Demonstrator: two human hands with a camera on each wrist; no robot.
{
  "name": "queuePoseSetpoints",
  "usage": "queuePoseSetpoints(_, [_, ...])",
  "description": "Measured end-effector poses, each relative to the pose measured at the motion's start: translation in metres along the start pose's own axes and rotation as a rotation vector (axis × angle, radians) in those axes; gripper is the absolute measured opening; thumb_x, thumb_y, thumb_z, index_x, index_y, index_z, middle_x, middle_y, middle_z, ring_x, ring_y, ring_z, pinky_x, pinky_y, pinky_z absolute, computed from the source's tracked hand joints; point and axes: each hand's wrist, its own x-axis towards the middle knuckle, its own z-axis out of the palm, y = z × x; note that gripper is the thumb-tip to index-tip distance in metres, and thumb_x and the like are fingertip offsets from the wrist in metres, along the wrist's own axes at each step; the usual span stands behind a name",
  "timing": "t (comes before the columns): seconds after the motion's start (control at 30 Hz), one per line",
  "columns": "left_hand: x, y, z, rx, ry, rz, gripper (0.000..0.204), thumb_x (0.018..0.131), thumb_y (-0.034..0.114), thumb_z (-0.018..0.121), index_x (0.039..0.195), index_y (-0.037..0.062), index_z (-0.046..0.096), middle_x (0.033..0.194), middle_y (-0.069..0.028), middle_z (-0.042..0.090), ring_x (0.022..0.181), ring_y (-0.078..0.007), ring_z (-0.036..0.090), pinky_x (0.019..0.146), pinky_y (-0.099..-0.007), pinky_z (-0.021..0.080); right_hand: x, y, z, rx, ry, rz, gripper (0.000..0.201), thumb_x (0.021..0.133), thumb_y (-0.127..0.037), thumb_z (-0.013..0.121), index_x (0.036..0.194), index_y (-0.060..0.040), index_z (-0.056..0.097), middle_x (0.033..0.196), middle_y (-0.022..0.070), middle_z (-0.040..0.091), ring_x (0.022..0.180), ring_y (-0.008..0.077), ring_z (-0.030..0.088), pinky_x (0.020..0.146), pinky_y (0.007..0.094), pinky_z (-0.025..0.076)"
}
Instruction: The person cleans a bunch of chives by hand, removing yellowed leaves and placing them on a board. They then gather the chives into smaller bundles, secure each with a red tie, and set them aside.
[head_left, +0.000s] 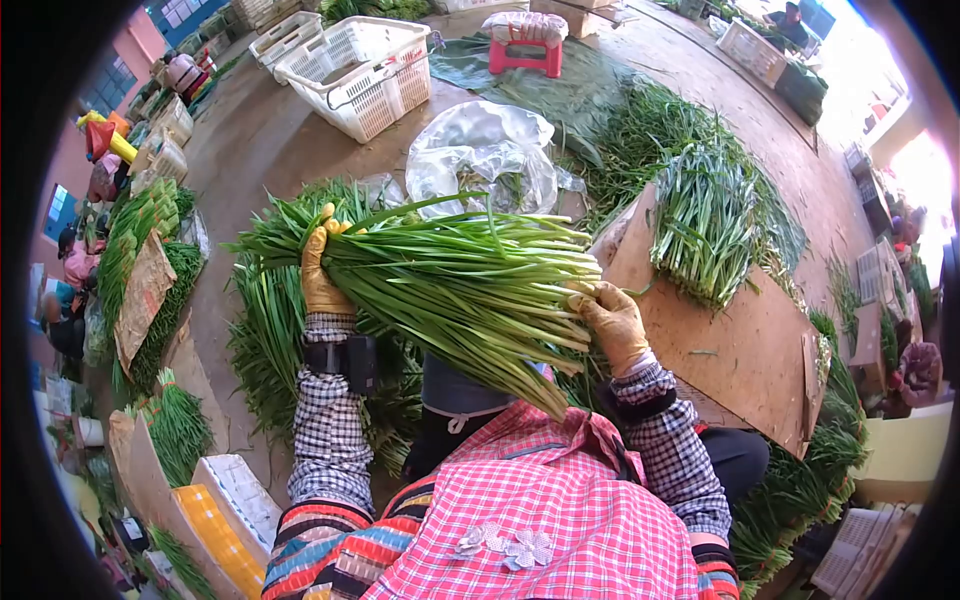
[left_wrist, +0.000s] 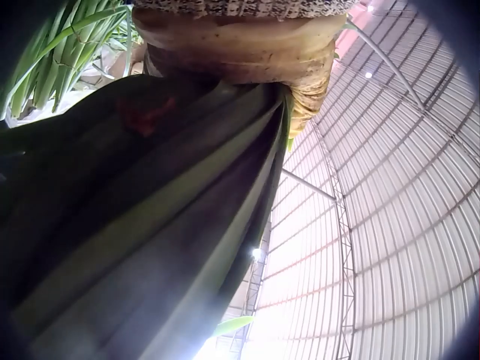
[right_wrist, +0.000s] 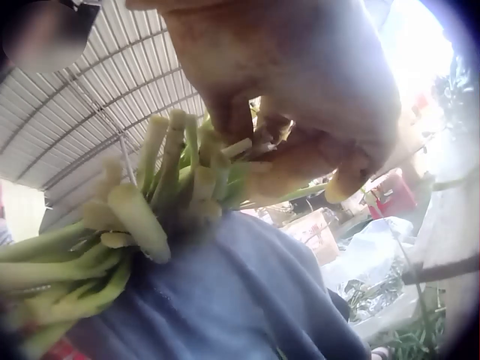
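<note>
A large bunch of long green stalks point(head_left: 460, 275) lies across the front of the body, leafy end left, pale cut ends right. The left hand point(head_left: 322, 270), in a yellowish glove, grips its leafy part; in the left wrist view the gloved hand point(left_wrist: 240, 49) is above dark, blurred leaves point(left_wrist: 150, 217). At the pale ends, the gloved right hand point(head_left: 612, 325) pinches stalks between thumb and fingers. The right wrist view has that hand point(right_wrist: 292, 82) with bent fingers beside the cut stalk ends point(right_wrist: 142, 221); the exact fingertip contact is partly hidden.
More stalks lie on a brown board point(head_left: 700, 350) at the right and in a pile under the left forearm. Ahead are a clear plastic bag point(head_left: 480, 150), white crates point(head_left: 370, 90) and a red stool point(head_left: 525, 60). A cardboard box point(head_left: 150, 480) stands at the lower left.
</note>
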Motion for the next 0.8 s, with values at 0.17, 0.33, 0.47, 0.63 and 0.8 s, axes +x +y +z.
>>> queuePoseSetpoints(0.17, [-0.001, 0.001, 0.008, 0.025, -0.027, 0.006, 0.038, 0.094, 0.017, 0.057, 0.128, 0.0009, 0.052, 0.094, -0.002, 0.065, 0.087, -0.017, 0.063, 0.083, -0.0382, 0.057, -0.017, 0.002, 0.005, 0.036, -0.005, 0.042, 0.023, 0.09, -0.013, 0.063, 0.106, 0.0032, 0.063, 0.101, 0.0062, 0.065, 0.089, 0.013, 0.058, 0.083, 0.0281, 0.047])
queuePoseSetpoints(0.33, [-0.002, -0.001, 0.014, 0.023, -0.044, -0.007, 0.039, 0.094, 0.018, 0.058, 0.129, 0.0015, 0.053, 0.094, -0.002, 0.065, 0.086, -0.0159, 0.063, 0.082, -0.0362, 0.056, -0.025, 0.015, -0.019, -0.539, 0.014, -0.113, 0.018, 0.084, -0.014, 0.066, 0.096, -0.0012, 0.065, 0.088, 0.0121, 0.063, 0.083, 0.0231, 0.061, 0.078, 0.034, 0.048])
queuePoseSetpoints(0.47, [0.001, 0.0, 0.01, -0.01, -0.071, -0.018, 0.043, 0.093, 0.02, 0.06, 0.131, 0.0022, 0.051, 0.094, -0.002, 0.065, 0.086, -0.0153, 0.062, 0.082, -0.0332, 0.055, -0.032, -0.024, -0.017, -0.869, 0.311, -0.664, 0.026, 0.077, -0.018, 0.075, 0.1, -0.0086, 0.067, 0.089, 0.0124, 0.065, 0.087, 0.0307, 0.061, 0.08, 0.0398, 0.048])
queuePoseSetpoints(0.63, [0.001, 0.001, 0.011, -0.053, -0.135, -0.039, 0.049, 0.091, 0.019, 0.063, 0.134, 0.0028, 0.047, 0.095, -0.002, 0.065, 0.087, -0.0148, 0.062, 0.081, -0.0308, 0.056, -0.014, -0.06, 0.006, -1.071, 0.22, -0.648, 0.04, 0.072, -0.029, 0.077, 0.106, -0.0094, 0.069, 0.098, 0.0153, 0.066, 0.094, 0.0319, 0.06, 0.086, 0.0406, 0.046])
queuePoseSetpoints(0.8, [-0.001, 0.004, 0.013, -0.061, -0.127, -0.03, 0.052, 0.09, 0.018, 0.064, 0.136, 0.0025, 0.045, 0.095, -0.0026, 0.065, 0.088, -0.0149, 0.063, 0.081, -0.0312, 0.056, 0.008, -0.027, 0.017, -0.529, -0.006, -0.281, 0.028, 0.077, -0.017, 0.075, 0.101, -0.004, 0.07, 0.093, 0.0101, 0.069, 0.089, 0.0205, 0.063, 0.082, 0.0321, 0.05])
